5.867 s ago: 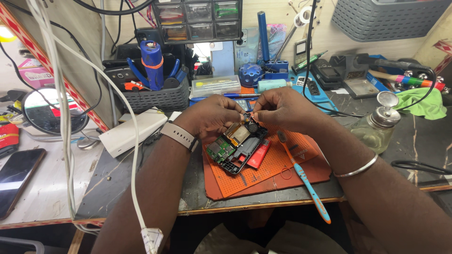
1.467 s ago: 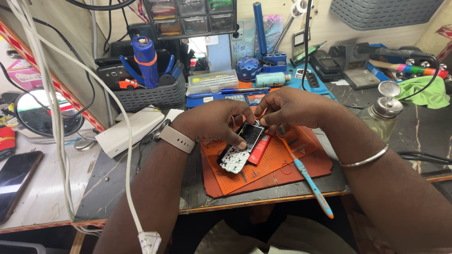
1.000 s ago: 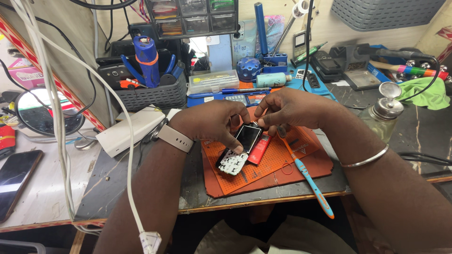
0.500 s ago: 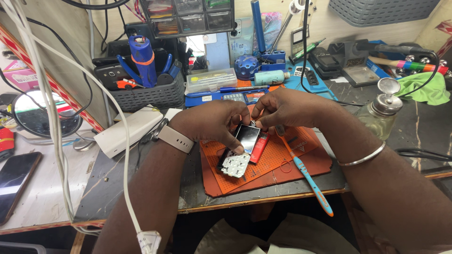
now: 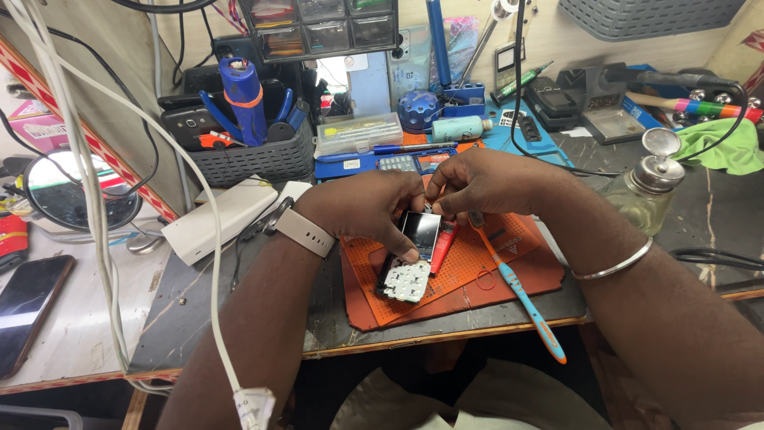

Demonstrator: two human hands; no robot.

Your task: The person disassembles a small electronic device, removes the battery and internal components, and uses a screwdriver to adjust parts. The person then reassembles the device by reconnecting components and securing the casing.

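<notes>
A small keypad phone without its cover (image 5: 411,259) lies on an orange work mat (image 5: 477,275), dark screen at the far end and white key contacts at the near end. My left hand (image 5: 368,209), with a pale watch strap at the wrist, grips the phone's left edge beside the screen. My right hand (image 5: 487,185) pinches at the phone's top right corner. A red flat piece (image 5: 443,243) lies right beside the phone. A blue and orange toothbrush (image 5: 525,299) rests on the mat, its head under my right hand.
A glass bottle with a metal top (image 5: 646,191) stands at the right, a green cloth (image 5: 720,147) behind it. At the left lie a white box (image 5: 219,219), a round mirror (image 5: 76,191) and a dark phone (image 5: 28,306). A grey tool basket (image 5: 247,155) stands behind, white cables (image 5: 103,239) hang in front.
About six seconds ago the phone lay open with its circuit board showing. Now the screen and key side faces up, and both hands have stayed on its top end.
</notes>
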